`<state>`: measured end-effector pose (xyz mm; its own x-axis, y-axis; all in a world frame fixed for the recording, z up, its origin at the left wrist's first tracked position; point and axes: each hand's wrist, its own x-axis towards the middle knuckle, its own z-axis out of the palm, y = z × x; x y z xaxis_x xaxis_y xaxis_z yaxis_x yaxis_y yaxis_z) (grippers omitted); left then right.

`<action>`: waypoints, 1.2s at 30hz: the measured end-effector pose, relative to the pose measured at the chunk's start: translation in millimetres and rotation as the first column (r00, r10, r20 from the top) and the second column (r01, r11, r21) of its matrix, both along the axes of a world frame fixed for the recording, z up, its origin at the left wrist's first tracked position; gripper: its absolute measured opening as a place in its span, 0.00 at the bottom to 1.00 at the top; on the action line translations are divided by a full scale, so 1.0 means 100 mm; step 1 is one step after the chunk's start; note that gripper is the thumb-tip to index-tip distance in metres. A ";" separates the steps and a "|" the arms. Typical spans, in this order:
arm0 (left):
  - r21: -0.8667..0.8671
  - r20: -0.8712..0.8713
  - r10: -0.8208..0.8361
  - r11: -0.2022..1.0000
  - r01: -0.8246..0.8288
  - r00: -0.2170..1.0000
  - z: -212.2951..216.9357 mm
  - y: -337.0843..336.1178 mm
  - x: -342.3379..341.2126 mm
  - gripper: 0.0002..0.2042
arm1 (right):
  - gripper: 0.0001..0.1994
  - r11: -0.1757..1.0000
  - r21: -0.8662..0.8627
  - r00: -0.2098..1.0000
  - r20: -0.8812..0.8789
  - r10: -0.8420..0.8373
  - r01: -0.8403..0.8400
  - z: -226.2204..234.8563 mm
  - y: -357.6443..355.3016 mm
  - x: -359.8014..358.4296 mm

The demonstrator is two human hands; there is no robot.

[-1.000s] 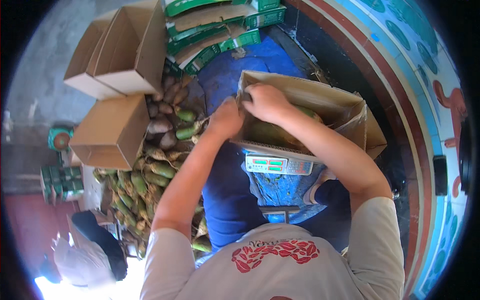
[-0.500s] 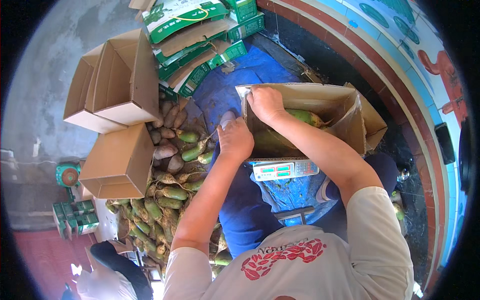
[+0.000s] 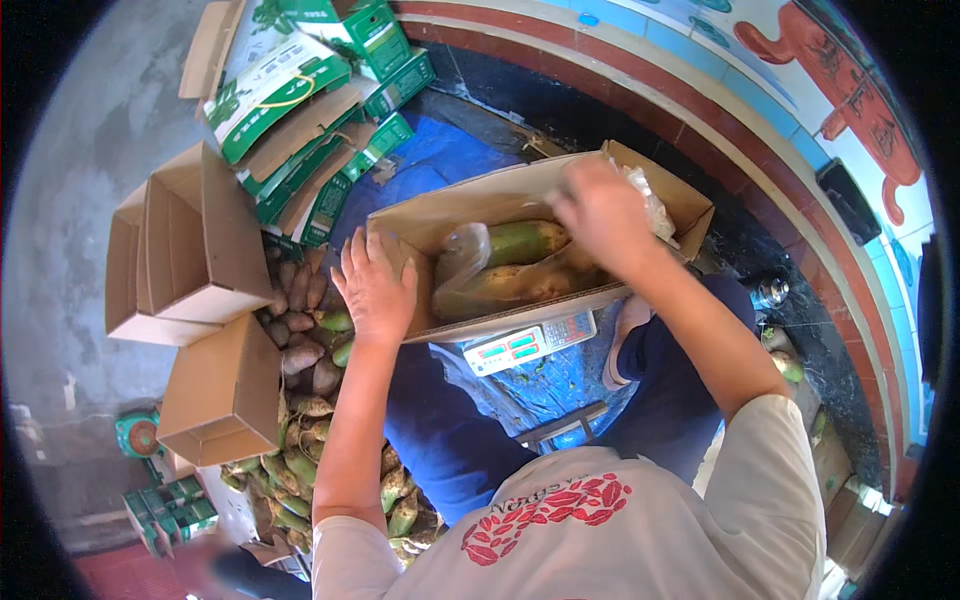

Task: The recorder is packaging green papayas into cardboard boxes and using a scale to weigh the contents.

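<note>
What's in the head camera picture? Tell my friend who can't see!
A person's left hand is spread at the left end of an open cardboard box holding green radishes; the blurred right hand is over it. A digital scale shows on the box's near side, piled vegetables at left.

To your left stand open brown cartons [image 3: 205,380], with a heap of reddish-brown tubers [image 3: 300,358] just beside them. Farther ahead, green-and-white cartons [image 3: 268,105] lie stacked next to a blue sheet [image 3: 440,155]. On your right, a dark rectangular object [image 3: 848,203] sits near a red shape [image 3: 860,105] on the wall.
</note>
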<state>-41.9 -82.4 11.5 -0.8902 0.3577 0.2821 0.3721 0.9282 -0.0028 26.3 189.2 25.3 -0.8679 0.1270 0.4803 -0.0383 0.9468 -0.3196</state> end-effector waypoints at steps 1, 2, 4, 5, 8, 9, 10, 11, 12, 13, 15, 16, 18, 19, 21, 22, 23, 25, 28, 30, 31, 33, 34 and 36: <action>0.054 -0.140 -0.101 0.993 0.109 0.985 0.09 0.14 0.04 0.27 | 0.14 0.989 0.025 0.989 -0.022 -0.146 0.146 0.04 0.19 0.05; 0.046 -0.143 -0.107 0.992 0.115 0.984 0.14 0.29 0.05 0.27 | 0.14 0.956 0.047 0.957 -0.045 -0.287 0.289 0.05 0.36 0.10; 0.305 -0.060 -0.333 0.892 0.335 0.941 0.23 0.66 0.10 0.20 | 0.16 0.937 0.005 0.933 0.099 -0.347 0.348 -0.11 0.58 0.20; 0.323 -0.088 -0.387 0.860 0.394 0.918 0.28 0.88 0.16 0.16 | 0.16 0.960 -0.056 0.906 0.349 -0.239 0.275 -0.18 0.61 0.22; 0.533 0.163 -0.530 0.757 0.378 0.832 0.20 1.43 0.19 0.15 | 0.14 0.973 -0.141 0.861 0.501 -0.090 0.184 -0.36 0.56 0.24; 0.528 0.163 -0.536 0.757 0.386 0.829 0.17 1.60 0.18 0.15 | 0.13 0.978 -0.136 0.870 0.488 -0.072 0.158 -0.36 0.54 0.26; 0.541 0.149 -0.545 0.743 0.393 0.825 0.12 1.75 0.18 0.16 | 0.12 0.983 -0.134 0.878 0.476 -0.051 0.130 -0.35 0.50 0.28; 0.554 0.136 -0.554 0.730 0.401 0.821 0.06 1.88 0.17 0.16 | 0.12 0.981 -0.142 0.879 0.474 -0.052 0.134 -0.35 0.48 0.29; 0.548 0.137 -0.560 0.730 0.408 0.817 -0.01 1.99 0.14 0.16 | 0.11 0.990 -0.105 0.883 0.468 -0.037 0.097 -0.34 0.46 0.29; 0.524 0.133 -0.518 0.760 0.384 0.845 -0.09 2.09 0.11 0.15 | 0.11 0.996 -0.068 0.885 0.465 -0.024 0.062 -0.33 0.44 0.31; 0.493 0.127 -0.480 0.790 0.365 0.868 -0.20 2.22 0.06 0.15 | 0.11 0.999 -0.033 0.892 0.452 0.000 0.017 -0.33 0.40 0.32; 0.521 0.230 -0.419 0.816 0.253 0.879 -0.23 2.27 0.04 0.15 | 0.11 0.999 0.010 0.897 0.441 0.030 -0.039 -0.33 0.38 0.32; 0.528 0.334 -0.357 0.837 0.141 0.872 -0.26 2.33 0.02 0.15 | 0.11 1.000 0.011 0.897 0.441 0.019 -0.027 -0.34 0.37 0.32; 0.484 0.322 -0.338 0.861 0.153 0.884 -0.26 2.32 -0.01 0.15 | 0.10 1.000 -0.013 0.896 0.444 0.029 -0.026 -0.35 0.37 0.33; 0.434 0.310 -0.320 0.885 0.166 0.895 -0.22 2.31 -0.03 0.15 | 0.10 0.999 -0.042 0.894 0.446 0.039 -0.023 -0.36 0.37 0.34; 0.358 0.283 -0.291 0.916 0.181 0.914 -0.18 2.31 -0.02 0.14 | 0.10 0.999 -0.028 0.890 0.455 0.040 -0.030 -0.37 0.38 0.35; 0.281 0.253 -0.264 0.941 0.191 0.931 -0.15 2.31 -0.01 0.14 | 0.11 0.999 -0.014 0.885 0.465 0.040 -0.038 -0.38 0.38 0.35; 0.213 0.188 -0.223 0.960 0.182 0.957 -0.12 2.26 -0.09 0.13 | 0.11 0.998 0.035 0.882 0.470 0.036 -0.059 -0.33 0.37 0.37; 0.133 0.060 -0.215 0.970 0.205 0.975 -0.17 2.16 -0.12 0.13 | 0.11 0.994 0.093 0.874 0.485 0.009 -0.062 -0.29 0.38 0.40; 0.122 0.003 -0.237 0.964 0.235 0.971 -0.30 1.97 -0.14 0.13 | 0.11 0.993 0.105 0.867 0.498 -0.007 -0.052 -0.30 0.43 0.40; 0.144 0.003 -0.214 0.967 0.212 0.977 -0.38 1.76 -0.19 0.13 | 0.10 0.991 0.132 0.867 0.496 -0.048 -0.021 -0.30 0.46 0.40; 0.167 0.015 -0.183 0.970 0.178 0.983 -0.48 1.38 -0.21 0.13 | 0.10 0.989 0.141 0.856 0.505 -0.112 0.046 -0.27 0.49 0.40; 0.361 0.433 -0.090 0.929 -0.081 0.897 -0.48 1.22 -0.21 0.13 | 0.10 0.989 0.143 0.855 0.508 -0.103 0.034 -0.23 0.50 0.39; 0.419 0.775 -0.088 0.814 -0.403 0.626 -0.51 1.05 -0.20 0.13 | 0.11 0.964 0.262 0.981 0.168 -0.100 0.053 -0.14 0.47 0.35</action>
